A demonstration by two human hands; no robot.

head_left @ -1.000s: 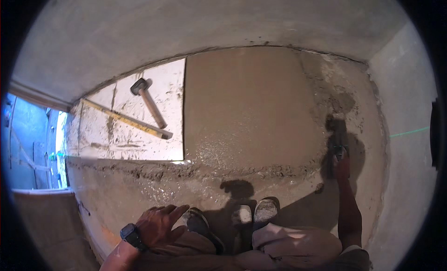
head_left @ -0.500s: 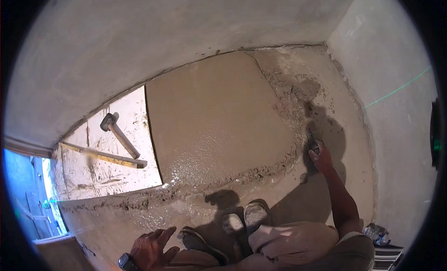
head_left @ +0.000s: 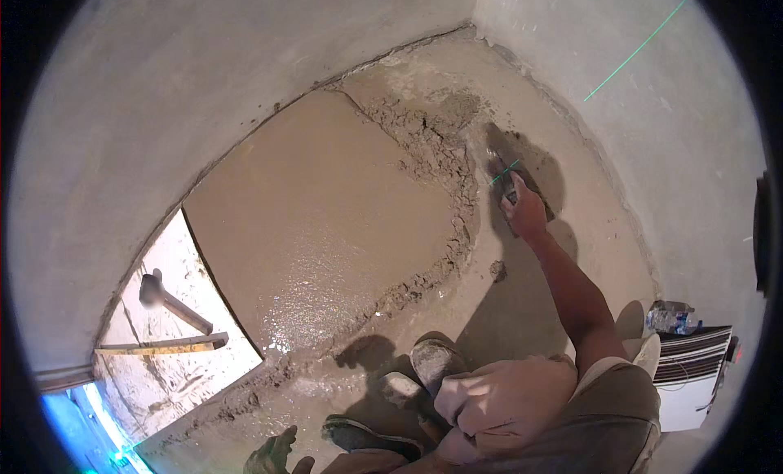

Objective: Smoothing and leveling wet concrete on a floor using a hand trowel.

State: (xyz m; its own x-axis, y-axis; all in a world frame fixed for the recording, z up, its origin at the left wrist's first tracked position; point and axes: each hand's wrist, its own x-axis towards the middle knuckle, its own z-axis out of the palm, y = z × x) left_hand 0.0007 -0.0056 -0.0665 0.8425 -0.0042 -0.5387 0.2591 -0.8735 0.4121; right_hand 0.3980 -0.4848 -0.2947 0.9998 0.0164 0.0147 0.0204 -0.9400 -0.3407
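If the right grip (head_left: pixel 527 213), closed around the dark, flat-bladed trowel (head_left: pixel 506 175) beneath it, tilts during a leftward stroke, an edge could gouge the smooth, wet, brown mortar layer (head_left: pixel 326 193) left of that grip (left grip (head_left: pixel 273 454): fingers spread).

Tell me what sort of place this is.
Likely an indoor building site: wet mortar-like mix covers part of the floor, a mallet lies on a smeared white panel, and the right hand grips what looks like a trowel.

Apparently an indoor building site: wet mortar (head_left: pixel 318 189), bare walls (head_left: pixel 220 66), mallet (head_left: pixel 181 308).
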